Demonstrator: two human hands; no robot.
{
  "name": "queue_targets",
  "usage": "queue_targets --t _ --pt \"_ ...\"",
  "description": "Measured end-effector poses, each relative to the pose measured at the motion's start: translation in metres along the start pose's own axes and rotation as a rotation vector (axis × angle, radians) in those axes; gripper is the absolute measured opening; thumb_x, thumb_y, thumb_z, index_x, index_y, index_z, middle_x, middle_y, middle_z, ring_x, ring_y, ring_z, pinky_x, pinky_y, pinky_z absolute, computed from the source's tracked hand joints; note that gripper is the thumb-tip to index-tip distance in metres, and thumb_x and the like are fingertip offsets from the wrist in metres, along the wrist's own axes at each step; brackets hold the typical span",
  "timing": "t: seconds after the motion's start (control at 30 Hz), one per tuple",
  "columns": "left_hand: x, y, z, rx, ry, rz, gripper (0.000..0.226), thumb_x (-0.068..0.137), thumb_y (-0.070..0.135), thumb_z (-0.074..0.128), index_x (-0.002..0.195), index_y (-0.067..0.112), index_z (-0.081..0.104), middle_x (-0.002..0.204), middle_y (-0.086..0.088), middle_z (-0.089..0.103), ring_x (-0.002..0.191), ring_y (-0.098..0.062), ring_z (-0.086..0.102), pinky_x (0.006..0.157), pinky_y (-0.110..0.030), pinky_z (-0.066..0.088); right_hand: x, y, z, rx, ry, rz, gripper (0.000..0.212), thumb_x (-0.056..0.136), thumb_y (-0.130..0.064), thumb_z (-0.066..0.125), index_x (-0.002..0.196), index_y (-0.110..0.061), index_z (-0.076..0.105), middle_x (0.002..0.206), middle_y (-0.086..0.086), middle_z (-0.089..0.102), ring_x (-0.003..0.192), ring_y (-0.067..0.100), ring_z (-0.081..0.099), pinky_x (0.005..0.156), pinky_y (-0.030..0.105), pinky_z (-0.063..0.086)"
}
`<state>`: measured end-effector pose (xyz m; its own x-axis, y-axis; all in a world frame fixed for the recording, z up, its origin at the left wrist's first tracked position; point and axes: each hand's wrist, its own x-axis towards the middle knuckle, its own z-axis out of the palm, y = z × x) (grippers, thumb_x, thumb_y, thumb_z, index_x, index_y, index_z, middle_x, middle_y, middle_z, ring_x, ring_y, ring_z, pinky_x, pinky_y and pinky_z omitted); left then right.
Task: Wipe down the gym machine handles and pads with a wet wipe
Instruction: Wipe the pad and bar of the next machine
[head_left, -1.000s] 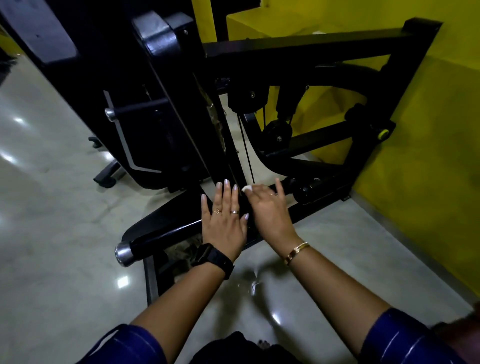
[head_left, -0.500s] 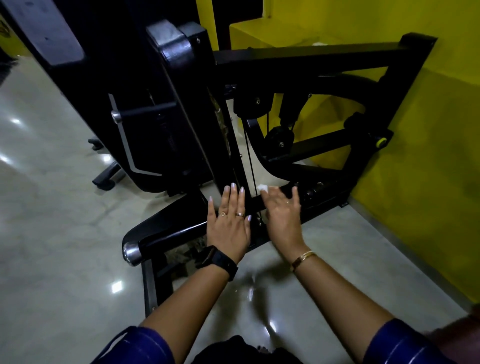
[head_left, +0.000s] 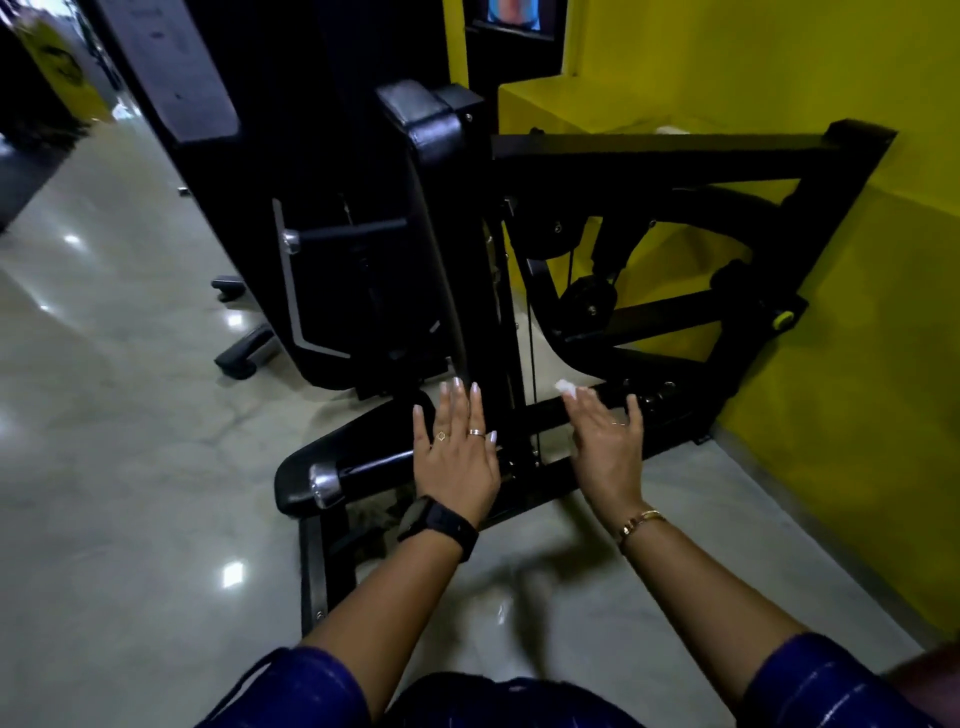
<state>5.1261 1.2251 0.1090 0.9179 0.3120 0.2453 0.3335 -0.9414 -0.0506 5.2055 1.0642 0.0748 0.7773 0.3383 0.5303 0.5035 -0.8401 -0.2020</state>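
The wet wipe (head_left: 563, 386) lies mostly hidden under the blurred right hand (head_left: 608, 441); 1 corner shows.

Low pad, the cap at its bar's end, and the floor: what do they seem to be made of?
Pad: probably black vinyl-like upholstery, going by its soft dull sheen and rounded edge.
Cap: polished metal, with a bright mirror glint.
Floor: glossy stone or tile; it reflects the lights.

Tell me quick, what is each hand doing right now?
Left hand: open, fingers straight, flat on the machine.
Right hand: open, straight fingers pressing the wipe on the machine.
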Motion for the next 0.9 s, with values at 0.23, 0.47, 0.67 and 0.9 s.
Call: queue_targets --t 0.23,0.47,0.67,0.9 --pt "0.003 -0.034 -0.014 0.064 -0.043 -0.100 0.061 0.104 0.040 0.014 0.145 0.014 -0.022 0.163 -0.006 -0.014 0.149 -0.020 -0.018 0.099 -0.043 -0.037 -0.020 -0.082 0.010 0.238 -0.020 -0.240 0.058 0.080 -0.003 0.042 0.137 -0.012 0.052 0.139 0.004 0.055 0.131 0.018 0.049 0.113 0.050 0.023" --pt "-0.005 -0.050 -0.019 0.016 -0.097 -0.076 0.063 0.093 0.040 0.016 0.148 0.010 0.027 0.154 -0.010 0.036 0.145 -0.023 0.030 0.118 -0.045 -0.016 0.000 -0.036 0.005 0.026 -0.066 0.034 0.077 0.064 0.001 0.079 0.135 -0.014 0.055 0.134 0.006 0.059 0.127 0.022 0.053 0.109 0.057 0.031" --pt "0.002 -0.054 -0.019 0.055 -0.159 -0.021 0.056 0.099 0.041 -0.003 0.143 0.015 -0.026 0.161 -0.003 -0.019 0.147 -0.017 -0.021 0.103 -0.045 -0.033 -0.029 -0.119 0.007 0.209 -0.019 -0.167 0.054 0.082 -0.010 0.039 0.134 -0.009 0.055 0.136 0.008 0.056 0.128 0.021 0.052 0.110 0.046 0.025" --pt "0.007 -0.077 -0.030 0.001 -0.247 0.251 0.063 0.105 0.039 0.015 0.152 0.014 -0.018 0.162 -0.003 -0.017 0.149 -0.017 -0.017 0.119 -0.048 -0.010 -0.020 -0.111 0.018 0.075 0.008 -0.120 0.060 0.083 -0.003 0.058 0.141 -0.016 0.049 0.142 0.000 0.052 0.134 0.015 0.044 0.111 0.054 0.026"
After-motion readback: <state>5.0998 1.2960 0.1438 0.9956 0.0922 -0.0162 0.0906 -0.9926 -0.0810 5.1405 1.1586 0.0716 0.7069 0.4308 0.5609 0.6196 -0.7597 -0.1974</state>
